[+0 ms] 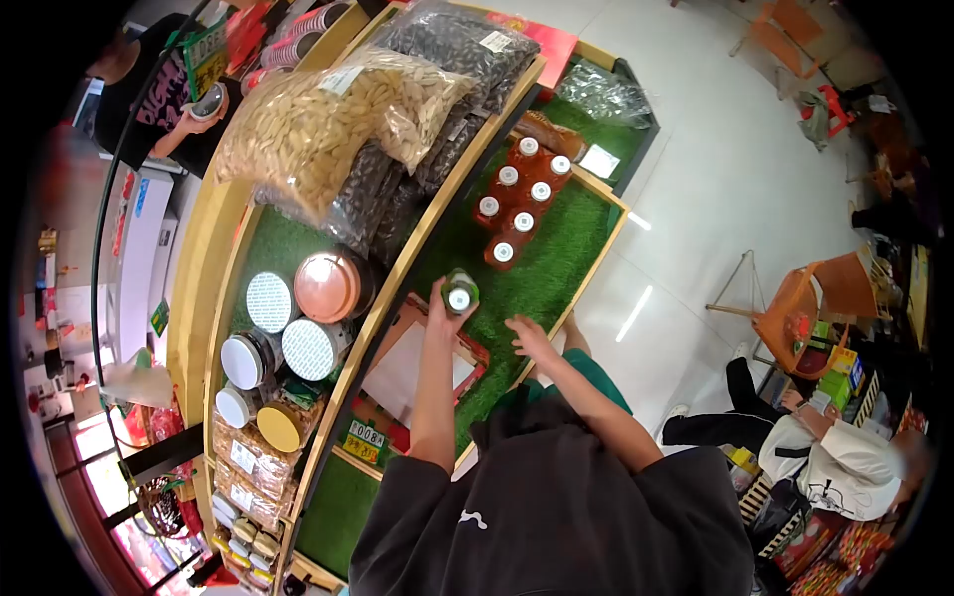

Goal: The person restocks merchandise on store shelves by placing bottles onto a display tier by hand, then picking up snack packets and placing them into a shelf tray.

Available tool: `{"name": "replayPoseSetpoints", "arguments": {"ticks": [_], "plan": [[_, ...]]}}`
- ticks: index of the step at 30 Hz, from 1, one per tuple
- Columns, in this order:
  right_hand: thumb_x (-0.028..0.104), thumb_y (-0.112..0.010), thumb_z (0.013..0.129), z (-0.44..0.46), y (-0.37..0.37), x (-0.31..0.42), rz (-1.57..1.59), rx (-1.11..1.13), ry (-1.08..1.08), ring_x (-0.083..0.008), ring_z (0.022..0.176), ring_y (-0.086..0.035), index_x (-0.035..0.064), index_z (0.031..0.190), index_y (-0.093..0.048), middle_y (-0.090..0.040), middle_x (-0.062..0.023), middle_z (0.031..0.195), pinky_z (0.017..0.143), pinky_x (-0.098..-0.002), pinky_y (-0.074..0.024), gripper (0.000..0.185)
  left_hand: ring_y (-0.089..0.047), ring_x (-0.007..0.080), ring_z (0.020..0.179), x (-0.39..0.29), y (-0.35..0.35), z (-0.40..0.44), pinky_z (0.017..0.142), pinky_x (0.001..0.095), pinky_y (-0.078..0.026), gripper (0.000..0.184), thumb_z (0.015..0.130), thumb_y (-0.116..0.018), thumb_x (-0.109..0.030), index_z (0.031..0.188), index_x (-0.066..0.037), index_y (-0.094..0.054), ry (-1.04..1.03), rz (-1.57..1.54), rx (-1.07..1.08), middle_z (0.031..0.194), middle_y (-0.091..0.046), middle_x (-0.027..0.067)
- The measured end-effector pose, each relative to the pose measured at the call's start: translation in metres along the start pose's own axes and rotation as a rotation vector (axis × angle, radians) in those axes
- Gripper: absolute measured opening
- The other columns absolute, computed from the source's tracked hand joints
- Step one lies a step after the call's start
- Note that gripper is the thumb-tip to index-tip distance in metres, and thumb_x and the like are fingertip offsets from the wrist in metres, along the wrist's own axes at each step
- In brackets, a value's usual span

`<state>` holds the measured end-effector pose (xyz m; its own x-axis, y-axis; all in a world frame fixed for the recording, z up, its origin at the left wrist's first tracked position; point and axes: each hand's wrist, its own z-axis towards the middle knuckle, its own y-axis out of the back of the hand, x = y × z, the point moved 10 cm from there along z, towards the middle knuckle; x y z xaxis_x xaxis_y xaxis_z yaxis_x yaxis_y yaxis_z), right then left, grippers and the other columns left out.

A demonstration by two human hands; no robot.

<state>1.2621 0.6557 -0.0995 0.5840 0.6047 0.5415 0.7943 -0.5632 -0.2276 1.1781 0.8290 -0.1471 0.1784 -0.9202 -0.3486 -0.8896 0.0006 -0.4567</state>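
My left hand is wrapped round a small greenish see-through bottle with a white cap, over the lower green-turf shelf. To the right, my right hand hovers over the shelf near its wooden edge, fingers apart and holding nothing. Farther back on the turf stand several white-capped bottles with reddish-brown contents, grouped upright in short rows. An open cardboard box with a pale flat panel lies beside and partly behind my left forearm.
On the raised shelf left are a large bag of pale seeds, dark seed bags and lidded jars. A price sign stands near the box. Another person's hand holds a jar at upper left. A person sits at right, near an orange chair.
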Motion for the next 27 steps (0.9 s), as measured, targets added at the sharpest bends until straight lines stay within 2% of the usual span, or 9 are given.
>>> {"name": "replayPoseSetpoints", "arguments": {"ticks": [1,6,15,17,18,19,20,23,27], "plan": [[0.048,-0.053,0.078,0.007,0.011,0.006,0.021,-0.009,0.005,-0.0278,0.106,-0.048,0.004,0.137,-0.024,-0.038,-0.0137,0.133,0.084,-0.034,-0.0421,0.079,-0.053,0.0247,0.101,-0.006,0.003,0.008,0.088,0.0503,-0.042,0.04,0.081,-0.052,-0.04,0.109,-0.012,-0.051,0.037,-0.031,-0.093,0.108,-0.056,0.0069],[0.048,-0.051,0.078,0.056,0.04,0.052,0.01,0.031,-0.028,-0.0273,0.102,-0.05,0.005,0.138,-0.022,-0.041,-0.0144,0.13,0.083,-0.0356,-0.043,0.08,-0.047,0.028,0.111,-0.036,-0.019,0.048,0.093,0.0546,-0.038,0.041,0.083,-0.053,-0.037,0.115,-0.012,-0.049,-0.009,-0.127,-0.104,0.118,-0.051,0.0086],[0.054,-0.05,0.077,0.137,0.049,0.089,-0.025,0.174,-0.031,-0.031,0.103,-0.05,0.0091,0.14,-0.012,-0.041,-0.0163,0.129,0.084,-0.041,-0.0422,0.086,-0.043,0.0322,0.116,-0.05,-0.04,0.084,0.092,0.057,-0.038,0.044,0.078,-0.057,-0.033,0.115,-0.01,-0.049,0.068,-0.112,-0.16,0.12,-0.05,0.0101],[0.054,-0.051,0.077,0.144,0.051,0.087,0.051,0.106,0.002,-0.0231,0.082,-0.054,0.0122,0.134,-0.026,-0.052,-0.0115,0.111,0.064,-0.0328,-0.0464,0.075,-0.043,0.0327,0.116,-0.053,-0.044,0.085,0.092,0.057,-0.038,0.045,0.079,-0.056,-0.033,0.117,-0.01,-0.048,0.09,-0.082,-0.168,0.122,-0.048,0.0107],[0.054,-0.051,0.077,0.142,0.051,0.088,0.056,0.106,-0.005,-0.0231,0.082,-0.054,0.0122,0.134,-0.026,-0.052,-0.0115,0.111,0.064,-0.0328,-0.0464,0.075,-0.043,0.0325,0.116,-0.045,-0.037,0.083,0.093,0.057,-0.037,0.046,0.08,-0.054,-0.034,0.119,-0.01,-0.046,0.165,-0.066,-0.229,0.124,-0.046,0.0115],[0.055,-0.049,0.078,0.14,0.047,0.089,0.077,0.16,-0.031,-0.0294,0.093,-0.053,0.0115,0.135,-0.022,-0.044,-0.0138,0.122,0.075,-0.0378,-0.0444,0.077,-0.043,0.0323,0.116,-0.037,-0.035,0.079,0.094,0.0569,-0.036,0.047,0.082,-0.052,-0.035,0.121,-0.011,-0.044,0.239,-0.052,-0.288,0.127,-0.044,0.0123],[0.055,-0.048,0.078,0.139,0.043,0.09,0.096,0.213,-0.054,-0.0357,0.105,-0.052,0.0108,0.137,-0.019,-0.036,-0.016,0.133,0.086,-0.0427,-0.0423,0.079,-0.043,0.0327,0.116,-0.033,-0.04,0.088,0.096,0.0567,-0.034,0.05,0.082,-0.05,-0.037,0.124,-0.011,-0.041,0.278,-0.002,-0.16,0.128,-0.042,0.0133],[0.055,-0.049,0.078,0.141,0.042,0.091,0.104,0.217,-0.078,-0.0356,0.105,-0.051,0.0115,0.136,-0.021,-0.034,-0.0147,0.135,0.085,-0.0423,-0.0426,0.077,-0.042,0.0326,0.117,-0.038,-0.035,0.099,0.096,0.0561,-0.035,0.051,0.083,-0.05,-0.036,0.126,-0.012,-0.039,0.181,0.192,-0.161,0.126,-0.043,0.0133],[0.055,-0.05,0.078,0.143,0.043,0.092,0.088,0.243,-0.081,-0.0352,0.104,-0.051,0.0114,0.136,-0.019,-0.034,-0.0143,0.135,0.085,-0.0421,-0.0427,0.079,-0.042,0.0318,0.116,-0.041,-0.048,0.092,0.093,0.0569,-0.037,0.05,0.084,-0.05,-0.034,0.126,-0.012,-0.037,0.176,0.147,-0.114,0.125,-0.044,0.012]]}}
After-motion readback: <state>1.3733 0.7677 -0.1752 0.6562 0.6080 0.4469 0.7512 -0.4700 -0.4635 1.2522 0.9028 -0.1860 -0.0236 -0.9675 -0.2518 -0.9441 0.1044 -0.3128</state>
